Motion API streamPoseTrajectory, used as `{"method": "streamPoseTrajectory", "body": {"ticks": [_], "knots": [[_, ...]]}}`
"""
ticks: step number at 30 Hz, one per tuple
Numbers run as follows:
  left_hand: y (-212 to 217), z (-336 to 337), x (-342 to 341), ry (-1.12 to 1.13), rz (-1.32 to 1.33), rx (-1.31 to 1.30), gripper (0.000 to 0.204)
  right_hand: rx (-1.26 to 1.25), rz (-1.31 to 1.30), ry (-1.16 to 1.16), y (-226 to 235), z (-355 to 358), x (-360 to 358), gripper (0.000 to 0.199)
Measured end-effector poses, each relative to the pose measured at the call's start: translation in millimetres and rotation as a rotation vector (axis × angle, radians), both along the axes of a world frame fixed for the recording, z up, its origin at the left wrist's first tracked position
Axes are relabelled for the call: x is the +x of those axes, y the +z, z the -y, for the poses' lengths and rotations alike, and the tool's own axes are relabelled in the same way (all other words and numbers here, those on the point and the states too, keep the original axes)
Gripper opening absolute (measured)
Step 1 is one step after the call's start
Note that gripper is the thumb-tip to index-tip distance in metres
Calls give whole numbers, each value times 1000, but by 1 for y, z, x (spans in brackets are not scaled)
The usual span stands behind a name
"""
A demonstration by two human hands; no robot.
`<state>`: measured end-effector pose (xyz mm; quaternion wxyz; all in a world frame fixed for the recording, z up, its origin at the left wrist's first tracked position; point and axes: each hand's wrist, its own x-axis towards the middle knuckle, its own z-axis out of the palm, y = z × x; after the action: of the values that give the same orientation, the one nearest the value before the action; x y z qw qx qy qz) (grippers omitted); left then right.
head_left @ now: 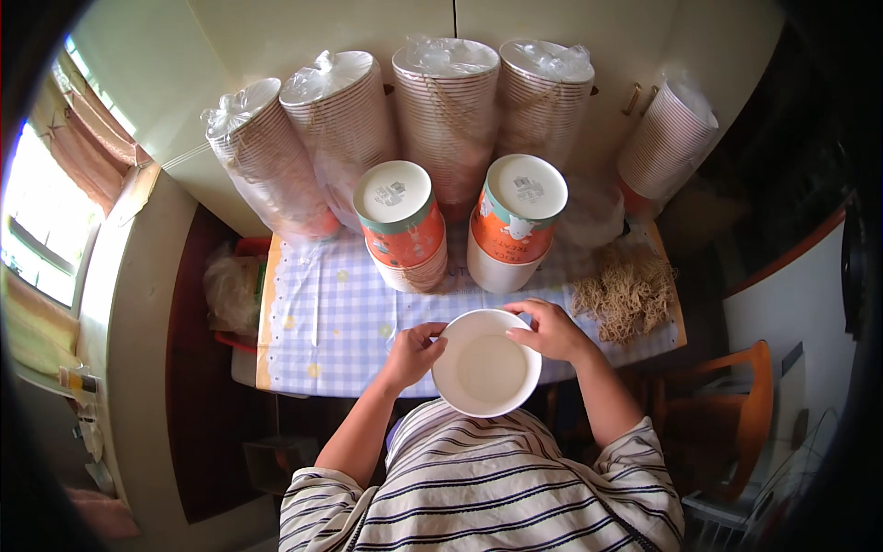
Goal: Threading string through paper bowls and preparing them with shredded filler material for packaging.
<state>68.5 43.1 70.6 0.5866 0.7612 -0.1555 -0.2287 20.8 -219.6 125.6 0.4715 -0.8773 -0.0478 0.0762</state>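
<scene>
Both hands held a white bowl [487, 362] over the near edge of the table [322, 322], which wore a blue-checked cloth. The left hand [414, 351] gripped the bowl's left rim, its fingers curled closed around the edge; the right hand [550, 329] pinched the far right rim, thumb inside and fingers over the outside. The bowl sat open side up, tilted slightly toward the person, and looked empty. Just beyond it, at the middle of the table, stood two short stacks of orange bowls [402, 223] turned upside down, their white bottoms facing up, the right stack [517, 221] just beside the left. Along the far edge stood four tall stacks [345, 129] wrapped in clear plastic, leaning outward, and a fifth stack [664, 140] stood off the far right corner. A heap of tan noodle-like strands [625, 293] lay at the right edge, near the right hand. A wooden chair [736, 405] stood to the right of the table
</scene>
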Motion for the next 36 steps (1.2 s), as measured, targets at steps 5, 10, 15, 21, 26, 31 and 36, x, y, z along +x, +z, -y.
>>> {"method": "streamPoseTrajectory", "body": {"ticks": [5, 10, 15, 21, 26, 31, 36], "knots": [[10, 0, 5, 84, -218, -355, 28, 8, 34, -69, 24, -11, 9, 25], [14, -22, 4, 79, -449, -579, 37, -43, 223, -106, 50, -10, 10, 19], [38, -22, -2, 72, -459, -673, 42, -38, 212, -117, 62, -10, 11, 19], [47, -19, 1, 83, -357, -614, 44, -46, 247, -130, 70, -11, 8, 17], [48, -18, 5, 88, -382, -658, 41, -41, 308, -160, 73, -11, 6, 18], [43, -18, 5, 140, -360, -654, 39, -144, 463, -240, 76, -14, -1, 20], [51, -7, -5, 225, -217, -443, 34, -162, 457, -310, 71, -25, -9, 23]]}}
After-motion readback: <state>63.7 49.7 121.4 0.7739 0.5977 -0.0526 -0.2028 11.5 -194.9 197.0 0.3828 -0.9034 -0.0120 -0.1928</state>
